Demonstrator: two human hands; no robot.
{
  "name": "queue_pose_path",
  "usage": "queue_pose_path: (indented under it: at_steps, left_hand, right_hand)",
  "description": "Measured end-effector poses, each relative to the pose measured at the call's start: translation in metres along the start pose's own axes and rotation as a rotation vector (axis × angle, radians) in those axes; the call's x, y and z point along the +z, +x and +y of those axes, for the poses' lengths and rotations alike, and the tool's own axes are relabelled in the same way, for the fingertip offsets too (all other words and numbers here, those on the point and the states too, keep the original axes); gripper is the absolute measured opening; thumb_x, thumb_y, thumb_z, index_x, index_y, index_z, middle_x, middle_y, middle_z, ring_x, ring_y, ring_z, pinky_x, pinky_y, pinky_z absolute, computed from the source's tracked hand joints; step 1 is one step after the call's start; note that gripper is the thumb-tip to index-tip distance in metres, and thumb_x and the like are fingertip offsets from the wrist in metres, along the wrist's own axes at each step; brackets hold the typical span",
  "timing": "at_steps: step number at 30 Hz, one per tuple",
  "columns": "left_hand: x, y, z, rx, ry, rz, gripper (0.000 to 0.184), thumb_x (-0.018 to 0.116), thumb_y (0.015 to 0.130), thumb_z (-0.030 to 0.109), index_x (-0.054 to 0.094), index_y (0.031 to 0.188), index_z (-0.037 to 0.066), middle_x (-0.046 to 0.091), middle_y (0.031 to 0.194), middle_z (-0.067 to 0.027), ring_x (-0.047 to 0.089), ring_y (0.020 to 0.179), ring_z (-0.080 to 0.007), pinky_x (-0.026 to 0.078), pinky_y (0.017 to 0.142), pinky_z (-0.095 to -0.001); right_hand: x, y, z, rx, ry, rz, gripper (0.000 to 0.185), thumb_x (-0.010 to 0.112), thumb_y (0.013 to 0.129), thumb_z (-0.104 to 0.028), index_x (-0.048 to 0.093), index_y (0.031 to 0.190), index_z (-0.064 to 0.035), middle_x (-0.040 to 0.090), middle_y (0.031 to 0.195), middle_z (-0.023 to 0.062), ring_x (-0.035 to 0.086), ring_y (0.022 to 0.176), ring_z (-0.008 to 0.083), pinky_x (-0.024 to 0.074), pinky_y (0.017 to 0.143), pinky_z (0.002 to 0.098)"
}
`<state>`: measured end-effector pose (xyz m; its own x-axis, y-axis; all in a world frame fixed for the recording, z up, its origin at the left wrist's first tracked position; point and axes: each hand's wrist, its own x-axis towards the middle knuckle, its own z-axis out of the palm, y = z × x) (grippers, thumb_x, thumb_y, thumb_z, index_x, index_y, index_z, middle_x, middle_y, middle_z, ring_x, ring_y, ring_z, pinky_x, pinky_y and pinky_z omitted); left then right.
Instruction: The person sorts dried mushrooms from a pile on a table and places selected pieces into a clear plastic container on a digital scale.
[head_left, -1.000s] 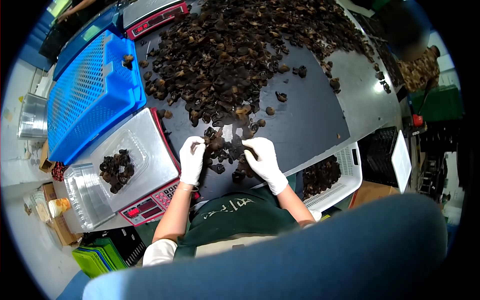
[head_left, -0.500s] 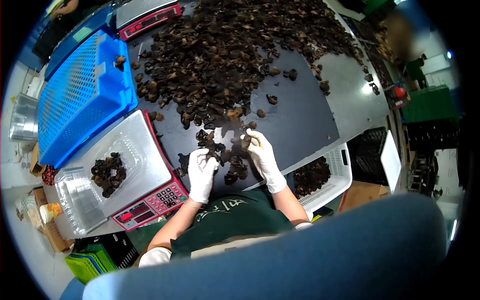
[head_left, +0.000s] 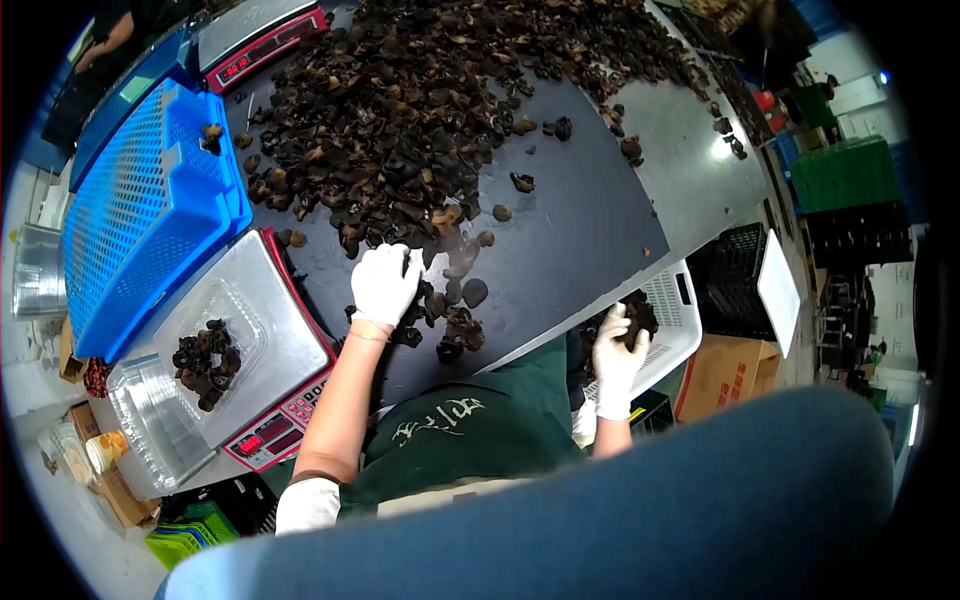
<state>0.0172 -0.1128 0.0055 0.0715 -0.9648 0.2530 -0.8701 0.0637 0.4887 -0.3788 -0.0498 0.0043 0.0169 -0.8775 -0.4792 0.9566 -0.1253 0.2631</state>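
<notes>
Dark brown, crinkled fungus pieces (head_left: 400,130) lie in a big heap on the dark table mat (head_left: 570,220). My left hand (head_left: 386,286), in a white glove, is at the heap's near edge with its fingers bent down onto the pieces; what its fingertips hold is hidden. A small group of pieces (head_left: 460,330) lies just right of and below it. My right hand (head_left: 617,358), also gloved, is over the white basket (head_left: 685,330) beyond the table edge, its fingers curved and apart beside the dark pieces in there.
At the left a clear tray with fungus (head_left: 207,362) rests on a red-framed scale (head_left: 290,330), near clear lids (head_left: 165,420). Behind stands a blue crate (head_left: 150,220). Another scale (head_left: 260,45) is farther back. A cardboard box (head_left: 725,378) and black crates (head_left: 735,280) are at the right.
My right hand has moved from the small group on the mat to the white basket. My left hand has moved forward to the heap's edge. The camera view has shifted slightly.
</notes>
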Motion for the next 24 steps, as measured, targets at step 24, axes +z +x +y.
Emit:
queue_pose_path:
  at_steps: [24]
  left_hand:
    - [-0.044,-0.075,0.025,-0.079,0.37,-0.322,0.079,0.076,0.072,0.038,0.045,0.139,0.012,0.04,0.139,-0.0249,0.038,0.123,-0.0503,0.036,0.1,-0.0585]
  right_hand:
    - [-0.04,0.033,0.164,-0.557,-2.694,-1.476,0.059,0.076,0.068,-0.03,0.06,0.122,-0.0155,0.054,0.128,0.0072,0.046,0.122,0.0322,0.0325,0.105,0.0524]
